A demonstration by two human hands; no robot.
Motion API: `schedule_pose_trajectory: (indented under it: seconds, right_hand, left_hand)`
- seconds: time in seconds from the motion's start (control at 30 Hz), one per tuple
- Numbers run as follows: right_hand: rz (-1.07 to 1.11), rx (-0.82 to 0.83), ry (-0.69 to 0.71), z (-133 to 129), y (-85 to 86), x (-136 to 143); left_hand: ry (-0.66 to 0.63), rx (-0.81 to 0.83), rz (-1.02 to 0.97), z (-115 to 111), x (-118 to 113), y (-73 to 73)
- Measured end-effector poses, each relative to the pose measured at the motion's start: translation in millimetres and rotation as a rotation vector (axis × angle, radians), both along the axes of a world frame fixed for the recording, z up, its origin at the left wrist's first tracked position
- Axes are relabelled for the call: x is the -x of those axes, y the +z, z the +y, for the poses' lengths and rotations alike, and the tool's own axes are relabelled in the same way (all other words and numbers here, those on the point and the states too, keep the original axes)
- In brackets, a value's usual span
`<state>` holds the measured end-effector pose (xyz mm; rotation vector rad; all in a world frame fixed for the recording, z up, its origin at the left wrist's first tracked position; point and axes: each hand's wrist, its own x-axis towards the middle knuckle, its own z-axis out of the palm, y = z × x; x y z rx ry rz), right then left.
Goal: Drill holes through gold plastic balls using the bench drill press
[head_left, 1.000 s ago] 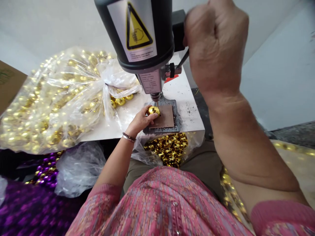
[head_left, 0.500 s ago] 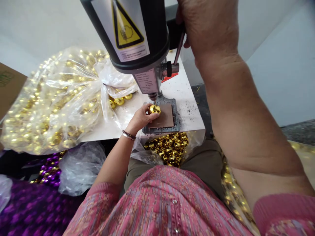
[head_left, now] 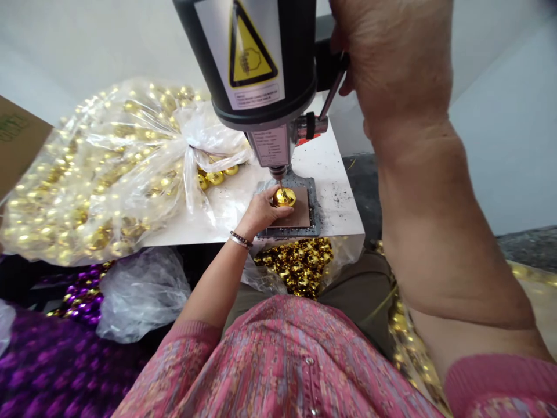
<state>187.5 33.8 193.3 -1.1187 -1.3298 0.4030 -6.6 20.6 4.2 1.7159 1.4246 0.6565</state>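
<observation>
A shiny gold faceted ball point(head_left: 285, 198) rests on the brown board point(head_left: 302, 216) over the drill press base point(head_left: 314, 197). My left hand point(head_left: 263, 210) grips the ball from its left side, thumb in front. The thin drill bit point(head_left: 281, 183) reaches down to the ball's top; whether it has entered cannot be made out. Above hangs the black drill press head point(head_left: 265, 64) with a yellow warning triangle. At the upper right, my right hand point(head_left: 391, 52) is closed round the press's lever point(head_left: 333, 93); most of its fingers are hidden.
A clear bag of gold balls point(head_left: 100, 174) covers the white table's left part. Several loose gold balls point(head_left: 214, 177) lie at its mouth. Below the table edge sits an open bag of gold balls point(head_left: 300, 264). Purple balls point(head_left: 56, 360) are at lower left. Dark shavings dot the table point(head_left: 342, 191).
The view has shifted, so the press head appears farther right. My left hand and the ball have moved slightly right on the board, under the bit. My right hand still holds the lever.
</observation>
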Motion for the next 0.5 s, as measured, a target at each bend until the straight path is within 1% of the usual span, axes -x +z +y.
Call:
schedule_pose_trajectory:
  seconds: [0.1,0.17,0.3,0.4,0.5]
  right_hand:
    - [-0.108,0.040,-0.131,-21.8,-0.7,4.7]
    - [-0.203,0.006,-0.139,-35.7,-8.0,3.2]
    - [-0.335,-0.057,-0.093,-58.1,-35.4,-3.7]
    - [-0.399,-0.122,-0.120,-69.8,-58.4,-5.5]
    - [-0.427,-0.205,-0.153,-76.3,-77.5,-4.0]
  left_hand:
    - [0.003,0.011,-0.007,-1.3,1.0,0.0]
    - [-0.003,0.022,-0.038,-1.5,1.4,-0.2]
    - [-0.017,0.030,-0.087,-1.2,0.6,-0.4]
    - [-0.030,0.041,-0.126,-1.2,-0.8,-0.4]
    - [-0.045,0.043,-0.141,-1.6,-1.3,-0.8]
